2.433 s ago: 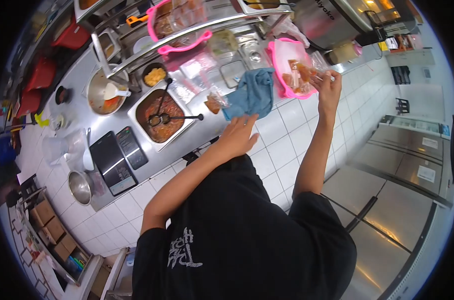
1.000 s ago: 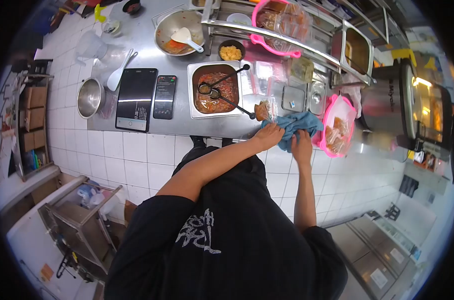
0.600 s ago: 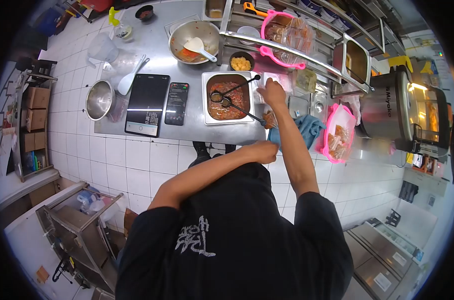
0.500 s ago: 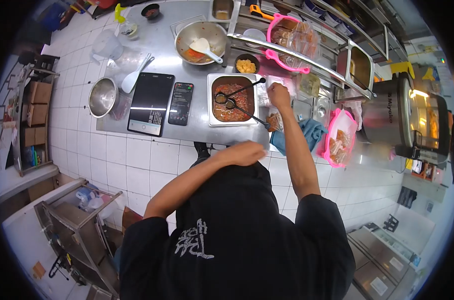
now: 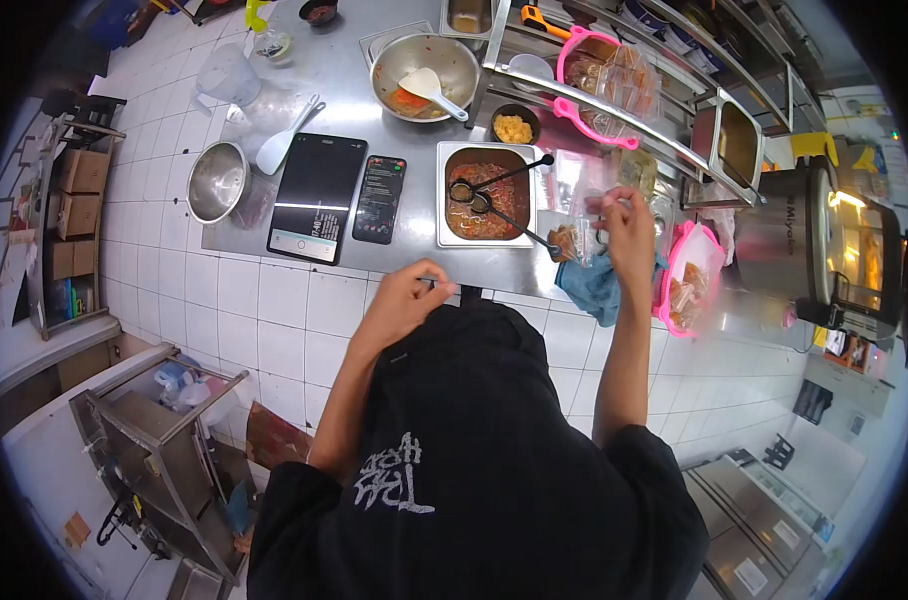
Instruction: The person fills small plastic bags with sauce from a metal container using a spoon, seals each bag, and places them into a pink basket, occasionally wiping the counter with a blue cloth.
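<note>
My left hand [image 5: 408, 300] is in front of the table's near edge, fingers loosely curled, with a gap between thumb and forefinger and nothing in it. My right hand [image 5: 626, 232] hovers over clear plastic bags [image 5: 572, 178], its fingers bent together; what they pinch, if anything, I cannot tell. Left of it stands a square steel pan [image 5: 487, 232] of chopped red sauce, two black-handled measuring ladles [image 5: 481, 203] resting inside. A small bag of brown food [image 5: 566, 242] lies beside the pan, and a blue cloth [image 5: 592, 288] hangs at the table edge below my right hand.
A phone [image 5: 380, 200] and a tablet [image 5: 319, 197] lie left of the pan. Behind are a wok [image 5: 422, 65] with a white spatula and a bowl of yellow food [image 5: 515, 126]. A pink-rimmed basket [image 5: 690, 280] and a rice cooker [image 5: 786, 230] stand on the right.
My right hand has moved rightward from beside the pan to over the bags. My left hand has drawn back to the left, its fingers loosening. The view has shifted slightly.
</note>
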`<state>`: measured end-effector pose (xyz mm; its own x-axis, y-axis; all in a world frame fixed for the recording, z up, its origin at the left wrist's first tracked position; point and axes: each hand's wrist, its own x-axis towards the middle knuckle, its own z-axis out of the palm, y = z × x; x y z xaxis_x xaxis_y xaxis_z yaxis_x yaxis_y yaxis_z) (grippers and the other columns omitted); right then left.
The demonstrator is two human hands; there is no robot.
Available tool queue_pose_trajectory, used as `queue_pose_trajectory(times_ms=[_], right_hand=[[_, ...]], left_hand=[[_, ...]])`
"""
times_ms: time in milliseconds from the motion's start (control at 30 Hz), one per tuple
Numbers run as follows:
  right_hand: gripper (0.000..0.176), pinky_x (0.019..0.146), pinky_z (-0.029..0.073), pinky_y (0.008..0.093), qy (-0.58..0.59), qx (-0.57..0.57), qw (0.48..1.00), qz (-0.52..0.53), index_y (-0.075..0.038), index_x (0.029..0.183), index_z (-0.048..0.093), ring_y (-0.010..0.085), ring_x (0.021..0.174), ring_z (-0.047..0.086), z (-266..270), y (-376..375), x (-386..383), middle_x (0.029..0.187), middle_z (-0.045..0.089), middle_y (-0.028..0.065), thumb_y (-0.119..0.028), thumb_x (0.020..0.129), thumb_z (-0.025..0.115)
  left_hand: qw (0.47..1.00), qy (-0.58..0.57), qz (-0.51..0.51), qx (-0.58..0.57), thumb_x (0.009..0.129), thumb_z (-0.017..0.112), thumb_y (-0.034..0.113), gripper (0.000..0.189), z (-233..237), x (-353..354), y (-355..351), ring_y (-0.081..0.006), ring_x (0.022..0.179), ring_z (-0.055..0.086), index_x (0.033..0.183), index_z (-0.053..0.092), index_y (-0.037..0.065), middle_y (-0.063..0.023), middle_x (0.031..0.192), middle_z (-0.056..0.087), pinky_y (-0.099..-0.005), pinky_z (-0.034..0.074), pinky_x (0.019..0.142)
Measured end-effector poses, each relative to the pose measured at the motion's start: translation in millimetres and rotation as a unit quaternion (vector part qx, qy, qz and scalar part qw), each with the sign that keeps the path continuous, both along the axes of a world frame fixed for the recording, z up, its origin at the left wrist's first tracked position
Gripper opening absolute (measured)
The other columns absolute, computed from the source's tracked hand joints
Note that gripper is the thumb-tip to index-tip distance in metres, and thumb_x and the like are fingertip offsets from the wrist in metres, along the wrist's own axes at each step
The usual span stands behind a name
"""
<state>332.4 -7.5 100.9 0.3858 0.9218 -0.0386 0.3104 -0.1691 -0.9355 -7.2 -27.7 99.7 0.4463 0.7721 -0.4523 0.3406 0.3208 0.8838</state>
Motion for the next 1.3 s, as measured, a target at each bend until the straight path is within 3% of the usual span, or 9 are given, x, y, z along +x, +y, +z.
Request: queue_pose_trajectory(times_ms=[133,300,500,567,667,733,833,1067,1300], right_hand=[[0.006,0.066,0.049,0.0268,-0.053,0.003,0.991,0.125,-0.002,0.092,0.06,0.0127,0.071,0.058,29,-36,-91,0.081,0.062,0.0058,-0.007,0.092,0.062],[0.01,0.057,0.043,0.0264,-0.011,-0.033,0.979,0.199,-0.001,0.086,0.06,0.0101,0.066,0.052,10,-55,-144,0.075,0.059,0.0036,-0.006,0.086,0.069],[0.019,0.052,0.043,0.0208,0.307,-0.234,0.883,0.266,-0.001,0.083,0.06,0.0063,0.061,0.056,4,-67,-146,0.072,0.063,0.0015,-0.015,0.096,0.064],[0.023,0.052,0.044,0.0216,0.293,-0.245,0.874,0.299,-0.001,0.082,0.06,0.0059,0.062,0.057,5,-66,-149,0.071,0.062,0.0006,-0.018,0.098,0.061],[0.022,0.055,0.049,0.031,0.158,-0.225,0.907,0.32,0.0,0.084,0.06,0.0144,0.056,0.058,0,-66,-154,0.067,0.061,0.0053,-0.019,0.095,0.061],[0.019,0.056,0.05,0.0403,-0.096,-0.088,0.955,0.267,-0.001,0.08,0.058,0.0281,0.057,0.061,2,-63,-161,0.069,0.063,0.0119,-0.016,0.091,0.061],[0.014,0.057,0.049,0.0464,-0.216,0.01,0.937,0.273,-0.002,0.081,0.056,0.0388,0.062,0.061,0,-57,-167,0.072,0.063,0.0162,-0.013,0.089,0.059],[0.009,0.059,0.048,0.0489,-0.238,0.0,0.884,0.402,-0.003,0.092,0.056,0.0385,0.07,0.063,-2,-56,-161,0.075,0.064,0.0172,-0.011,0.092,0.056],[0.011,0.06,0.049,0.0413,-0.119,0.005,0.924,0.362,-0.002,0.092,0.06,0.0333,0.065,0.063,8,-61,-156,0.073,0.063,0.0157,-0.013,0.093,0.059]], left_hand=[[0.993,-0.094,-0.013,0.072,0.096,0.063,0.018,0.019,16,28,-1,-0.007,0.069,0.054,0.107,0.061,0.002,-0.0013,0.075,0.06,-0.0256,0.045,0.064],[0.988,-0.067,-0.003,0.136,0.098,0.06,0.019,0.02,6,25,-1,-0.0131,0.074,0.061,0.103,0.061,-0.001,-0.0064,0.082,0.066,-0.0291,0.048,0.068],[0.992,-0.041,-0.096,0.065,0.098,0.056,0.02,0.022,12,-8,-2,-0.0193,0.069,0.063,0.095,0.061,-0.001,-0.0115,0.078,0.066,-0.0357,0.045,0.063],[0.993,-0.009,-0.109,0.041,0.097,0.056,0.018,0.02,17,-8,-5,-0.0222,0.068,0.062,0.092,0.06,0.0,-0.012,0.077,0.065,-0.0375,0.044,0.062],[0.969,0.049,-0.081,0.227,0.091,0.058,0.012,0.013,7,-3,-16,-0.0255,0.064,0.059,0.088,0.059,-0.001,-0.0124,0.068,0.059,-0.0361,0.045,0.062],[0.914,0.161,0.006,0.373,0.087,0.059,0.01,0.011,3,2,-21,-0.0352,0.061,0.057,0.085,0.059,-0.001,-0.0162,0.065,0.057,-0.0417,0.047,0.061],[0.906,0.222,-0.006,0.36,0.084,0.061,0.01,0.01,2,3,-24,-0.0382,0.061,0.058,0.085,0.06,0.0,-0.0177,0.066,0.059,-0.0466,0.047,0.062],[0.948,0.179,-0.194,0.179,0.086,0.062,0.018,0.015,19,-11,-6,-0.0339,0.075,0.062,0.082,0.063,0.004,-0.0146,0.073,0.063,-0.0467,0.047,0.076],[0.914,0.119,-0.11,0.372,0.087,0.067,0.017,0.007,22,-21,4,-0.0303,0.117,0.048,0.088,0.067,0.01,-0.0045,0.114,0.058,-0.046,0.033,0.102]])
